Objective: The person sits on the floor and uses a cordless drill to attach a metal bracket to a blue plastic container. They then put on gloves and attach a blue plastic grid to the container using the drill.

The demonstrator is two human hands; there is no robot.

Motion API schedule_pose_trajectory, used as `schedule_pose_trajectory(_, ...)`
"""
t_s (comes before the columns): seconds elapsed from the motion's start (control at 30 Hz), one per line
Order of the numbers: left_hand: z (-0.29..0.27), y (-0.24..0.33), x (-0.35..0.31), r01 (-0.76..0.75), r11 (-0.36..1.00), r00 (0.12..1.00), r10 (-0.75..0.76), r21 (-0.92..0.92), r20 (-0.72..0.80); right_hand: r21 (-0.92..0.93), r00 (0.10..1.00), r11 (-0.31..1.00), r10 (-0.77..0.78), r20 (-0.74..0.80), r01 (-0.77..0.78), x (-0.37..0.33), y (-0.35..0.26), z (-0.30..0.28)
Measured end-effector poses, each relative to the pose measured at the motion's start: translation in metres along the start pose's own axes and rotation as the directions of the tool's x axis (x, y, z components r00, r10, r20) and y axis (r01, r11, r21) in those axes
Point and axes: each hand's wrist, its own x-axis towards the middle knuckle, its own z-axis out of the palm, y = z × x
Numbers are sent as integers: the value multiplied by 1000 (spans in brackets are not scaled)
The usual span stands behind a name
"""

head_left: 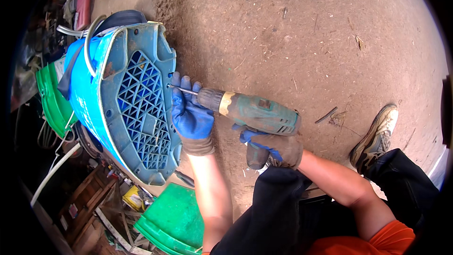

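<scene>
Leftward, I see the drill (259,113), clasped in the right hand (283,148), point its bit (185,89) at the right edge of the shell (150,123), left hand (192,119) nearer, its hold unclear.

Whether the tip of the drill bit (185,89) sits in the blue lattice panel (149,125) is too small to tell. The gloved right hand (283,148) hides much of the power drill's (257,113) handle. The lower edge cuts off the green plastic sheet (172,215) and the orange sleeve (394,237).
</scene>
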Motion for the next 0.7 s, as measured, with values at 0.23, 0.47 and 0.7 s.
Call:
schedule_pose_trajectory(0.23, -2, -1, -3, 3, 994, 995, -14, -105, -103, -167, 998, 986, -9, -62, -2, 2, -5, 3)
schedule_pose_trajectory(0.47, -10, 7, -13, -128, 992, 975, 128, 17, -184, -166, 998, 986, 17, -63, -27, 2, -8, 20)
schedule_pose_trajectory(0.7, -13, -3, -4, -93, 994, 994, 89, -63, -66, -204, 992, 979, 1, -126, -27, 0, -9, 15)
